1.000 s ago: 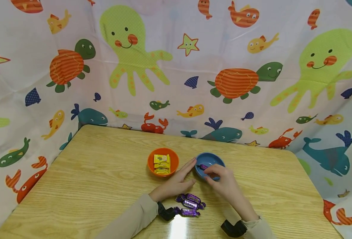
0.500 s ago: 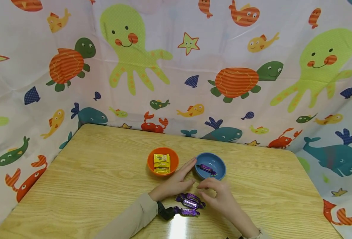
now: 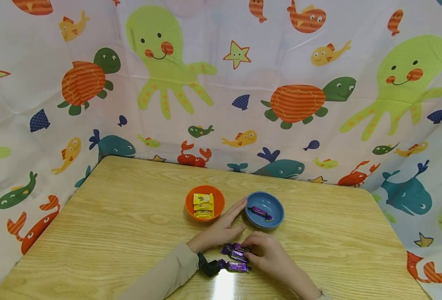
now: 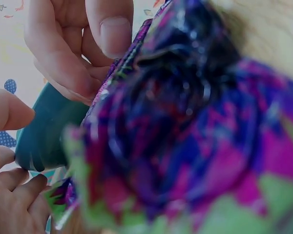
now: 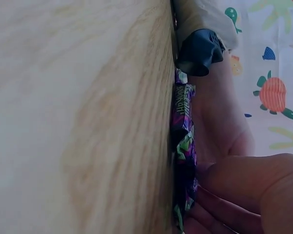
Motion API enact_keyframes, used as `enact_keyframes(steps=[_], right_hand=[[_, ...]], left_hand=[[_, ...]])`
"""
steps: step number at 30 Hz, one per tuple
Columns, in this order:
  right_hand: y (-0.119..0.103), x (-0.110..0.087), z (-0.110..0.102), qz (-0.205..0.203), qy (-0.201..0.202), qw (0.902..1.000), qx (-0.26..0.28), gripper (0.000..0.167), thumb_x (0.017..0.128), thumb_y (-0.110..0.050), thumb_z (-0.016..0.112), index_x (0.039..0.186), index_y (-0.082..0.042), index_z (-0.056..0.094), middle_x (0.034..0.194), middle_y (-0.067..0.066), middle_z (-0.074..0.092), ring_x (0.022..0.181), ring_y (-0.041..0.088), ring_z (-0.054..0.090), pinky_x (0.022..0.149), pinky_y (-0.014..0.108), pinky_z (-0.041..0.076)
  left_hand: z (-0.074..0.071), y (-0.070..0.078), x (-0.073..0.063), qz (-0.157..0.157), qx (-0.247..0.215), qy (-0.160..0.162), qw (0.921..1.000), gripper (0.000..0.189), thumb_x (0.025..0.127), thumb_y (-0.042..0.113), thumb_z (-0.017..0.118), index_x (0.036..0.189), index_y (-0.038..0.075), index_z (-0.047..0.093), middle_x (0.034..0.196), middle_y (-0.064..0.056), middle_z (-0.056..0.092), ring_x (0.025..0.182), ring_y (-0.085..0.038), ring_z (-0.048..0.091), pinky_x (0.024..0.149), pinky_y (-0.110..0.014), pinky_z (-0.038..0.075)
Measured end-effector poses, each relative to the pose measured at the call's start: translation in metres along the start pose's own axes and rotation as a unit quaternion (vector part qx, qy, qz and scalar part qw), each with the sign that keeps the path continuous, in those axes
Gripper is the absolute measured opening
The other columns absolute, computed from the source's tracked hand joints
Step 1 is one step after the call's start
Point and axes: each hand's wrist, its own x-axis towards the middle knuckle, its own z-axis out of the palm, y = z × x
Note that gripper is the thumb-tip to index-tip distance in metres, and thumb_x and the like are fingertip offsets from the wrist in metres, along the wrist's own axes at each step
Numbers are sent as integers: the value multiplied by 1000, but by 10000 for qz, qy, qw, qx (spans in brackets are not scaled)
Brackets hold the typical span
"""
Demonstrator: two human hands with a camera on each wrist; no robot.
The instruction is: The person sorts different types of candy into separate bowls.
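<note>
My left hand (image 3: 218,231) lies on the table with fingers extended, their tips touching the left side of the blue bowl (image 3: 271,201). One purple-wrapped candy (image 3: 259,211) rests inside that bowl. Several more twist-wrapped purple candies (image 3: 237,266) lie near my left wrist. Over the upper ones my right hand (image 3: 271,252) bends thumb and fingers, pinching a purple candy (image 3: 238,254); which of the two closest ones it grips is partly hidden. In the right wrist view, my thumb (image 5: 229,175) presses against a purple wrapper (image 5: 183,109) lying along the tabletop.
Left of the blue bowl stands an orange bowl (image 3: 190,208) holding several yellow-wrapped sweets (image 3: 203,206). The wooden table (image 3: 131,208) ends at a patterned cloth (image 3: 221,104) behind it. A black wrist camera (image 3: 208,266) sits right beside the lowest candy.
My right hand has come away from the blue bowl, leaving a purple candy in it, and moved down and left to the candies on the table. My left hand has stayed put.
</note>
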Motion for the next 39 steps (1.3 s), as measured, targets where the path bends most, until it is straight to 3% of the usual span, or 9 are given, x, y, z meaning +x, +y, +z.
enact_keyframes(steps=[13,25,32,39], right_hand=[[2,1,1,24,-75,10000,29,19,79,7,76,91,-8,73,93,-1,69,85,12,64,74,28,56],[5,2,1,-156,154,9985,-494,26,72,10,78,89,-9,73,92,-4,67,85,9,60,75,26,55],[5,4,-6,-460,302,9974,-467,30,69,14,78,89,-8,73,93,-1,68,83,12,63,73,26,56],[-3,9,-29,-221,389,9988,-211,33,72,16,76,93,-9,74,95,-1,68,81,13,63,68,28,56]], left_hand=[[-1,1,12,-476,-377,66,9981,63,106,33,48,160,26,17,166,0,12,149,-11,12,120,-43,16],[4,1,19,-366,-144,341,9986,58,107,28,46,159,19,23,164,-2,21,149,-14,18,120,-41,19],[5,-1,20,-348,-135,361,9987,59,107,29,46,159,18,22,163,-1,22,148,-16,19,119,-42,21],[5,0,20,-387,-347,363,9980,62,107,28,47,160,14,19,163,0,21,147,-18,25,117,-40,27]])
